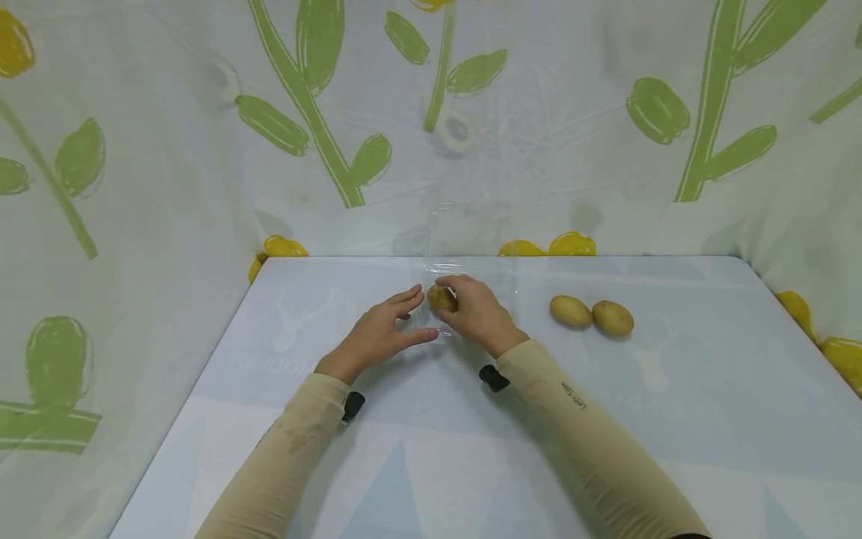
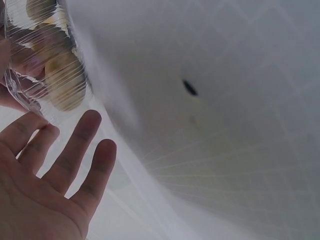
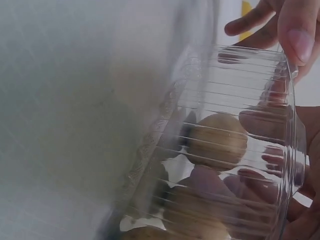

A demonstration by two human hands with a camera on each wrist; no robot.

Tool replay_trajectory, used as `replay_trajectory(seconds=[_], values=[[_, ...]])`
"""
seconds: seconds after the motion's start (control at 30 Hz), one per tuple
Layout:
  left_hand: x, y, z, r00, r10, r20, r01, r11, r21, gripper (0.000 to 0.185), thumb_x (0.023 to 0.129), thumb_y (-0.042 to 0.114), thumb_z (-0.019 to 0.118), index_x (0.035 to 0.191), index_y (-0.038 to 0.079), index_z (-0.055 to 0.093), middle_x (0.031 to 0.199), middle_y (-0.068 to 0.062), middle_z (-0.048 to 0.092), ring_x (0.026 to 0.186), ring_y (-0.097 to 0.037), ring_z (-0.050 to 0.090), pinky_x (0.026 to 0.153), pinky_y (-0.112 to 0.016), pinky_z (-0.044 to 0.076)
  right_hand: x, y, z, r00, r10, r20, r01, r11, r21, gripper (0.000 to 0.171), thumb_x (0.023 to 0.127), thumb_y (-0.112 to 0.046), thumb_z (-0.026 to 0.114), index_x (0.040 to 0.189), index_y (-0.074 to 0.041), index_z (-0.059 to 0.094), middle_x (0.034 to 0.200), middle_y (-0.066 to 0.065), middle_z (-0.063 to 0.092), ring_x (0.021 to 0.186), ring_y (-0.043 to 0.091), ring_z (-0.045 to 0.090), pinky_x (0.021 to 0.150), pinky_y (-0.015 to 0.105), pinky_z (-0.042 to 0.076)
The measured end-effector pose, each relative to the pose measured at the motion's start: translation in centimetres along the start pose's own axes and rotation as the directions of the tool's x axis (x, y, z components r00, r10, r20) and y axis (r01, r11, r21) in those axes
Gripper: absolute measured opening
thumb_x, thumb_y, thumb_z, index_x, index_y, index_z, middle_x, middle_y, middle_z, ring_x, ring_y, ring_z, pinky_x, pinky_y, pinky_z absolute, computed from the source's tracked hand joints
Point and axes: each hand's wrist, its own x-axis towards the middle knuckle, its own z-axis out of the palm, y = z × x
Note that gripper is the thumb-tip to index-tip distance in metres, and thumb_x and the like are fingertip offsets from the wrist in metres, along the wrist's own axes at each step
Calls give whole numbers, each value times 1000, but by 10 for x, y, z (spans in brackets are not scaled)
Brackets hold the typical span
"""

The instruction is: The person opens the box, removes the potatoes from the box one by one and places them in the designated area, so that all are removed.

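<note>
— Where is the potato?

— It sits under my right hand (image 1: 480, 313), at the near left corner of the clear plastic box (image 1: 471, 262), towards the back of the table's (image 1: 431, 449) middle; from the head view only one end of the potato (image 1: 441, 298) shows, the rest being covered by my fingers; whether it lies inside the box or against its wall I cannot tell from there.

— And the wrist views?

— The right wrist view looks through the ribbed wall of the box (image 3: 240, 145); a potato (image 3: 217, 141) shows behind it, with other rounded shapes below it too blurred to count; my fingers (image 3: 300, 35) curl over the rim; so the right hand grips the potato and box edge together, though exactly what it pinches is hard to make out.

— Your left hand?

— My left hand (image 1: 377, 337) lies flat with the fingers straight and spread, just beside the box, holding nothing; in its wrist view the fingertips (image 2: 90, 125) sit near the ribbed plastic (image 2: 45, 65), whether touching I cannot say.

— Anything else?

— Two more potatoes (image 1: 591, 314) lie touching each other to the right, well apart from the box; the box itself nearly vanishes against the leaf-printed cloth (image 1: 337, 112) behind.
</note>
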Motion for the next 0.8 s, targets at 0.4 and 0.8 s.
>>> replay_trajectory(seconds=[0.4, 0.8], values=[[-1, 1, 0, 1000, 6, -3, -6, 1000, -19, 89, 86, 61, 74, 155, 14, 42, 163, 10, 31, 127, -23, 59, 114, -49, 36, 6, -2, 5, 999, 5, 35, -4, 1000, -26, 53, 88, -13, 81, 137, -8, 62, 133, 12, 61, 113, 26, 61, 98, 42, 52], [-1, 3, -1, 1000, 12, -6, -12, 1000, -17, 88, 86, 57, 76, 155, 13, 43, 163, 8, 32, 126, -24, 60, 113, -50, 37, 4, 0, 5, 1000, -21, 13, 21, 998, -59, 41, 88, -20, 81, 125, -11, 67, 120, 10, 63, 97, 25, 63, 87, 40, 54]])
